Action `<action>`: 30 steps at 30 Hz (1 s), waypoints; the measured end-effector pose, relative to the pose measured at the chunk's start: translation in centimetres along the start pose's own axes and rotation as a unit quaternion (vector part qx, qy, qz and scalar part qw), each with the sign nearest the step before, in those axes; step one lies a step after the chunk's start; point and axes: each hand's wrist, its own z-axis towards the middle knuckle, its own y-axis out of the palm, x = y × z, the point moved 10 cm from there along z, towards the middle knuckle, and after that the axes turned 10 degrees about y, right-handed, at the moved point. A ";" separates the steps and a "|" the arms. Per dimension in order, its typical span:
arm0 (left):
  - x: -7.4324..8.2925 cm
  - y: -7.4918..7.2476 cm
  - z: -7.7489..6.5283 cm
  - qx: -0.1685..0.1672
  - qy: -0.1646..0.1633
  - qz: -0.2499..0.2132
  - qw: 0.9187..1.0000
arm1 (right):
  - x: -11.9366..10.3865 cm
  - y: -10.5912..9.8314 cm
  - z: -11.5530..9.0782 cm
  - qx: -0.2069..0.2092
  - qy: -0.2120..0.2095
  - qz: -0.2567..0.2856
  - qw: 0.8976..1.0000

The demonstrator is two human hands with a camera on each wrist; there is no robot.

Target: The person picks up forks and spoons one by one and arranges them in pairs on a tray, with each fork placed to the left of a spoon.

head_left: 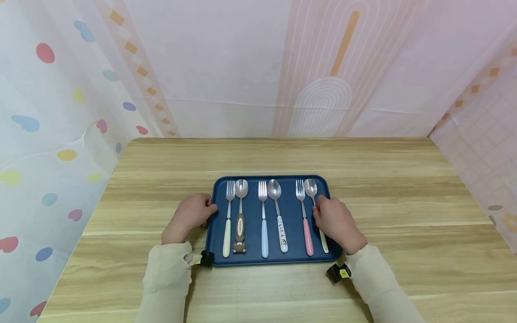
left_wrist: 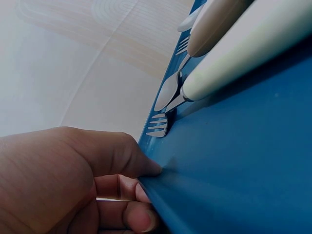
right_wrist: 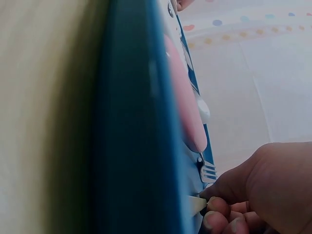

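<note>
A dark blue tray point(head_left: 291, 211) lies on the table, bearing forks and spoons in side-by-side pairs. My left hand point(head_left: 191, 213) grips the tray's left rim; in the left wrist view its thumb point(left_wrist: 141, 165) lies over the edge with fingers below. At the tray's right side, my right hand point(head_left: 335, 220) pinches the cream-handled spoon point(head_left: 324, 244) near the top of its handle. Left of that spoon is a pink-handled fork point(head_left: 308, 237). Mid-tray are a blue-handled fork point(head_left: 264, 237) and a white patterned spoon point(head_left: 282, 233). Nearest my left hand are a cream-handled fork point(head_left: 227, 237) and a brown bear-handled spoon point(head_left: 240, 233).
The wood-grain table point(head_left: 404, 193) extends around the tray on all sides. A patterned curtain point(head_left: 230, 67) hangs behind the table's far edge, and a dotted one point(head_left: 60, 134) falls along the left. Black wrist cameras point(head_left: 207, 259) sit close to the tray's front corners.
</note>
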 end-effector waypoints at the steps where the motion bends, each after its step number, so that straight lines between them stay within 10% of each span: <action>1: 0.0 0.0 0.0 0.000 0.000 0.001 1.000 | 0.0 0.0 0.0 -0.001 0.001 0.001 1.000; 30: -0.4 -0.5 -0.7 0.000 0.012 -0.059 0.998 | -0.7 -1.4 -0.4 0.006 0.001 0.019 1.000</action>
